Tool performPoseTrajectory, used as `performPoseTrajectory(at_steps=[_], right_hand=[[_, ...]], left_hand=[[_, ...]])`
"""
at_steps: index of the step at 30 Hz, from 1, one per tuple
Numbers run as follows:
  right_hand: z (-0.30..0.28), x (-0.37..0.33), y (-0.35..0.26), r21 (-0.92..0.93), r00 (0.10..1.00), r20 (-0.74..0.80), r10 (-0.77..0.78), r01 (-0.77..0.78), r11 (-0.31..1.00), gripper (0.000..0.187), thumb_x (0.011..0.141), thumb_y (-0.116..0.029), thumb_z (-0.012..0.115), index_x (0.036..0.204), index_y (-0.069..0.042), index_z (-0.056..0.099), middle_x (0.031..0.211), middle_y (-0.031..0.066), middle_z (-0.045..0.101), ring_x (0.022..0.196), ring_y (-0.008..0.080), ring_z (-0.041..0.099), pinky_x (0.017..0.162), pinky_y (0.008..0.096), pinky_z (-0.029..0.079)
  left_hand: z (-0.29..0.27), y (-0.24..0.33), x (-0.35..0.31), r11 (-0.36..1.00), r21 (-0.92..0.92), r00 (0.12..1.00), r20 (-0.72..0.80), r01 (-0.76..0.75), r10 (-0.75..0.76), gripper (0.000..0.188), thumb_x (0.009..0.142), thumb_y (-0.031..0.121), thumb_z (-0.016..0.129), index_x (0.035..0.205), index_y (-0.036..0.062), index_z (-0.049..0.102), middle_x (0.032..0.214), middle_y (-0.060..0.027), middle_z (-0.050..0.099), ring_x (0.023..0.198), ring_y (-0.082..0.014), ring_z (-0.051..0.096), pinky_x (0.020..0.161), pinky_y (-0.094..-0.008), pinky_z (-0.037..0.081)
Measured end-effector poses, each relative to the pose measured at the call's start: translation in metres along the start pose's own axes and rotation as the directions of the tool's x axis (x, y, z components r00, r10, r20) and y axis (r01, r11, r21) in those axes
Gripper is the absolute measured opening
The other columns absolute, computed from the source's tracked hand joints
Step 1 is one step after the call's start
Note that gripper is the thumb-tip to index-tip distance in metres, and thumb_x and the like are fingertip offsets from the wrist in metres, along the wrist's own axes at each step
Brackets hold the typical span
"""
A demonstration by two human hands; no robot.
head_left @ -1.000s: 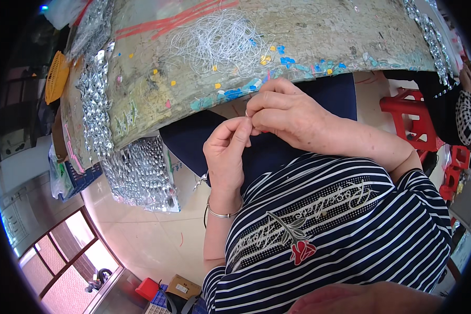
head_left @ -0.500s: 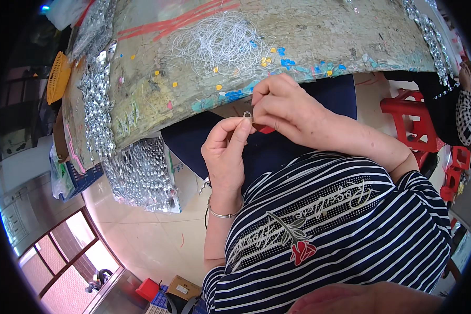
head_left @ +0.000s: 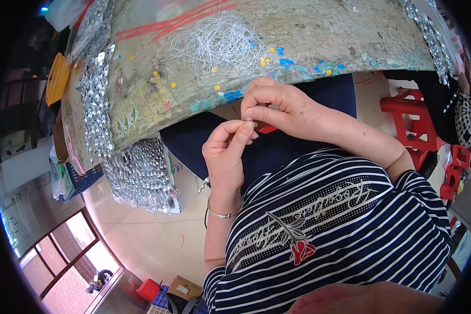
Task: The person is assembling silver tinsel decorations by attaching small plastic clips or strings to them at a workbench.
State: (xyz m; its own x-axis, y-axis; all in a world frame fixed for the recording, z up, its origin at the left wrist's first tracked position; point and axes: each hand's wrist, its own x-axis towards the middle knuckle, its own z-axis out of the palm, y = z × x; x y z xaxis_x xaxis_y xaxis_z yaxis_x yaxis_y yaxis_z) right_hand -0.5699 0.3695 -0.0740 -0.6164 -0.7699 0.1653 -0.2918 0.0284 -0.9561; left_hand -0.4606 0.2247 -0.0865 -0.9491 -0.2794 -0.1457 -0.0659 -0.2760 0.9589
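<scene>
Close together over my lap, just off the table's near edge, my two hands meet at the fingertips. My left hand (head_left: 224,154) is closed, with thumb and index finger pinching a small pale loop-like piece (head_left: 249,120), mostly covered by the fingers. My right hand (head_left: 283,109) is closed too, its fingertips bent down right beside that piece. Whatever lies between the right fingers is too small or hidden to name. Beyond the hands, a tangled heap of white thread (head_left: 217,46) lies on the worn table (head_left: 329,39).
Strands of silvery faceted beads (head_left: 95,104) hang over the table's left side, with more in a bundle (head_left: 141,175) below. Red strips (head_left: 180,21) and small yellow and blue bits lie on the table. A yellow basket (head_left: 57,78), red stools (head_left: 411,118) and another person's sleeve (head_left: 464,120) are around.
My right hand has moved slightly left and down over my left fingertips. The small loop, which stood up above the left thumb, is now mostly covered.
</scene>
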Motion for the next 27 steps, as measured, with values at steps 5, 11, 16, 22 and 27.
performPoseTrajectory(at_steps=[5, 11, 16, 22, 27], right_hand=[[-0.001, 0.001, -0.002, 0.034, 0.994, 0.042, 0.099, -0.1, 0.994, 0.011, 0.092, -0.013, 0.059, 0.093, -0.004, 0.065, 0.094, 0.0053, 0.055, 0.094, 0.0165, 0.054, 0.084, 0.0283, 0.043], [-0.006, -0.001, -0.007, -0.064, 0.993, -0.103, 0.064, -0.071, 0.995, 0.01, 0.09, -0.012, 0.061, 0.092, -0.004, 0.067, 0.093, 0.0065, 0.058, 0.09, 0.018, 0.057, 0.081, 0.0289, 0.045], [-0.004, -0.008, -0.008, -0.201, 0.991, -0.055, -0.12, 0.107, 0.974, 0.006, 0.086, -0.008, 0.065, 0.091, -0.004, 0.066, 0.087, 0.0061, 0.057, 0.083, 0.0198, 0.058, 0.072, 0.0297, 0.047], [-0.001, -0.008, -0.006, -0.295, 0.978, -0.084, -0.189, 0.157, 0.942, 0.006, 0.082, -0.012, 0.066, 0.083, -0.006, 0.065, 0.078, 0.0068, 0.055, 0.076, 0.025, 0.058, 0.067, 0.0352, 0.046], [-0.003, -0.008, -0.009, -0.421, 0.971, -0.08, -0.223, 0.17, 0.891, 0.006, 0.08, -0.013, 0.067, 0.08, -0.008, 0.066, 0.079, 0.0051, 0.057, 0.078, 0.0255, 0.06, 0.069, 0.0378, 0.047]], left_hand=[[-0.001, 0.0, -0.001, 0.99, -0.115, 0.996, -0.023, 0.082, -0.085, 0.009, 0.088, 0.006, 0.065, 0.092, -0.0008, 0.067, 0.083, -0.005, 0.066, 0.075, -0.0084, 0.058, 0.069, -0.0206, 0.045], [0.0, 0.002, -0.002, 0.998, -0.049, 0.997, -0.067, 0.034, -0.038, 0.008, 0.088, 0.004, 0.064, 0.093, -0.0007, 0.067, 0.084, -0.0048, 0.066, 0.076, -0.0079, 0.058, 0.07, -0.021, 0.046], [0.0, 0.0, -0.002, 0.999, 0.02, 0.998, -0.051, -0.03, 0.031, 0.007, 0.087, 0.001, 0.063, 0.093, -0.0013, 0.066, 0.085, -0.0049, 0.065, 0.079, -0.0078, 0.058, 0.074, -0.021, 0.046], [0.001, -0.002, -0.002, 0.983, 0.148, 0.993, -0.022, -0.11, 0.115, 0.005, 0.087, -0.001, 0.063, 0.092, -0.0026, 0.064, 0.087, -0.0048, 0.065, 0.081, -0.0098, 0.058, 0.075, -0.0221, 0.046], [0.0, -0.007, -0.001, 0.951, 0.264, 0.984, -0.029, -0.162, 0.176, 0.005, 0.086, -0.002, 0.063, 0.09, -0.0016, 0.064, 0.086, -0.0063, 0.065, 0.079, -0.0105, 0.059, 0.074, -0.0223, 0.046]])
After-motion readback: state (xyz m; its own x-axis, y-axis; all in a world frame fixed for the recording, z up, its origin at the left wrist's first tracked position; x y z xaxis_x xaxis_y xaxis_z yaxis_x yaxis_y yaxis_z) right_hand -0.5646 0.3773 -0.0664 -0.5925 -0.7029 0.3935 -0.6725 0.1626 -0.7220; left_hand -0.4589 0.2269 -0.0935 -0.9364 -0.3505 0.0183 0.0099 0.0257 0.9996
